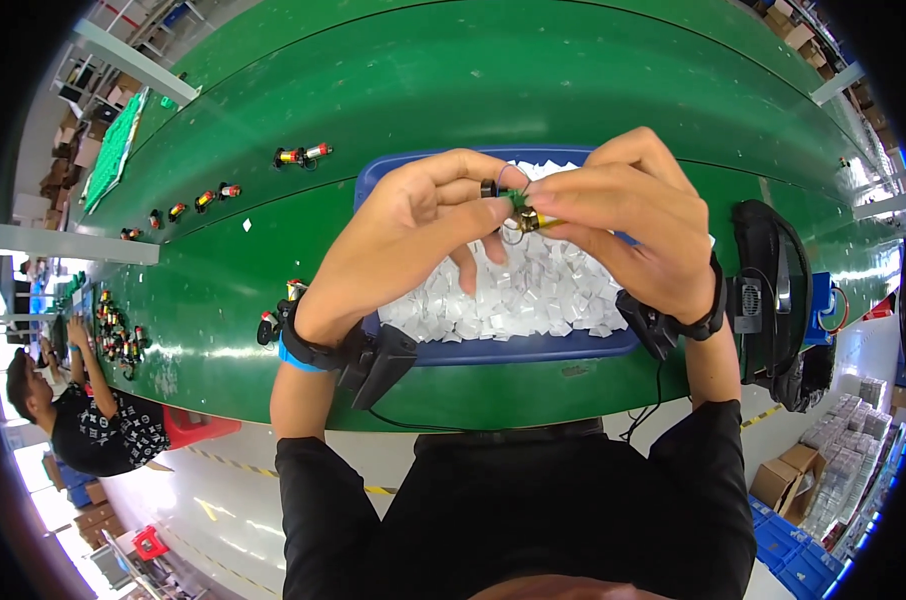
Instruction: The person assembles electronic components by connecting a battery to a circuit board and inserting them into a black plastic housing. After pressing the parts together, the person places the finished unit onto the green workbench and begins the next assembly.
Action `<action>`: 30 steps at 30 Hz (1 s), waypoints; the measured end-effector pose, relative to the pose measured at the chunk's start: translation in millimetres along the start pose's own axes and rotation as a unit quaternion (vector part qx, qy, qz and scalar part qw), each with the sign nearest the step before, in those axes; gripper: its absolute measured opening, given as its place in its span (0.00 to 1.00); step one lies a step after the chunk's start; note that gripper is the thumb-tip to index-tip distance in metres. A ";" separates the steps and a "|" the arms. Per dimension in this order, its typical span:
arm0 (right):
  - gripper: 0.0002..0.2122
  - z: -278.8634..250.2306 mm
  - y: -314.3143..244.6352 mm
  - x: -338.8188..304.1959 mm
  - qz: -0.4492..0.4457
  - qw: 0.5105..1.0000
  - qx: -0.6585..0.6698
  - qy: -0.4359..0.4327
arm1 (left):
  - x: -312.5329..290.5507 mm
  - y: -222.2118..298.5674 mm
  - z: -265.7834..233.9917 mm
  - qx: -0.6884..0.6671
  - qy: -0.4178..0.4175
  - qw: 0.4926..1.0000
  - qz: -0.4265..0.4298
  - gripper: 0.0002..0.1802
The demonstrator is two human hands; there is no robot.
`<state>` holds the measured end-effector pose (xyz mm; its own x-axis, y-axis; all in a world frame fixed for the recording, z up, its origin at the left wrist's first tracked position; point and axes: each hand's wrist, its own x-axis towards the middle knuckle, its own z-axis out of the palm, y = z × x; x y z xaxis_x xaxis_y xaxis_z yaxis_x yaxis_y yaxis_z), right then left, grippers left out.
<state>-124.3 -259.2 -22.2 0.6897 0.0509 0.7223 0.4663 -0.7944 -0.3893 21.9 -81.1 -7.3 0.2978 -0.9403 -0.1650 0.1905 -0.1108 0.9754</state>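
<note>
Above a blue tub [513,352] full of small white pieces [498,295], both my hands meet at a small wired electronic assembly [524,217]. It has a green board, thin loose wires, a black round end and a yellow cylinder. My left hand [403,225] pinches the assembly's left side between thumb and forefinger, the other fingers curled loosely below. On the opposite side, my right hand [641,215] grips it with thumb and fingertips near the wires and the yellow part. The fingers hide much of it. Black devices are strapped on both wrists.
Similar assemblies lie on the green table [423,85]: a pair [303,156] at the far left, a row [205,200] beyond, a cluster [121,335] near a seated person [93,420]. Others [278,315] lie beside my left wrist. A black bag [773,290] stands on the right.
</note>
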 end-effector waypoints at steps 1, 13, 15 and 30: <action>0.15 2.0 0.5 -0.4 -0.016 0.999 -0.028 0.016 | -0.4 -1.0 -0.6 -0.001 -0.004 1.000 0.004 0.15; 0.13 8.3 5.4 0.3 -0.042 0.988 -0.131 0.066 | 6.7 -15.8 9.2 0.082 0.041 0.991 0.099 0.18; 0.13 7.6 4.7 1.6 -0.058 0.987 -0.129 0.071 | 7.3 -17.1 13.1 0.062 0.041 0.990 0.115 0.18; 0.08 11.7 -11.2 -7.9 0.210 0.964 0.141 0.079 | 17.3 -34.5 20.7 0.057 0.099 0.947 0.300 0.19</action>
<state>-128.5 -243.6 -30.3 0.7683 -0.3500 0.5359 0.3116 -0.5268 -0.7908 1.1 -100.3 -40.8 0.4923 -0.7679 0.4099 -0.1669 0.3789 0.9103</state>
